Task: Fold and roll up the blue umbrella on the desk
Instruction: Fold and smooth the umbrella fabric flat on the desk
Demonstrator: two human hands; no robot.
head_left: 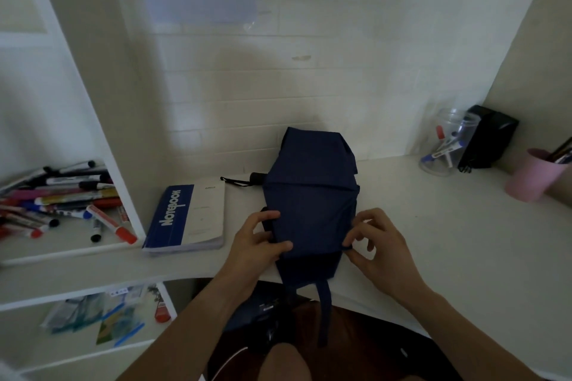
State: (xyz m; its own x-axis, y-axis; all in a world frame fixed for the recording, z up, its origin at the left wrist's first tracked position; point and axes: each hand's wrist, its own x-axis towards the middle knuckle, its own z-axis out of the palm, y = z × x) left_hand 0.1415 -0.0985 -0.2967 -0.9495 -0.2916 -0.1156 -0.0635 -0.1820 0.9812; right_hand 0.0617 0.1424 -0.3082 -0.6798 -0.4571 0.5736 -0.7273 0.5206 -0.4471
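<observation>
Navy-blue umbrella [311, 204] lying flattened on the white desk [448, 241], closure strap [324, 309] hanging over the near edge, left hand [258, 240] pinching its left fabric edge, right hand [376, 244] pinching the right edge, blue notebook [187, 215] just left

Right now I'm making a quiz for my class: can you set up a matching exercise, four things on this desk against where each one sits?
Things:
1. umbrella
2. notebook
3. pink cup
4. clear jar

Places:
A. far right edge
B. between both hands
C. left of the umbrella
D. beside the black object, back right

Pairs: 1-B, 2-C, 3-A, 4-D
</observation>
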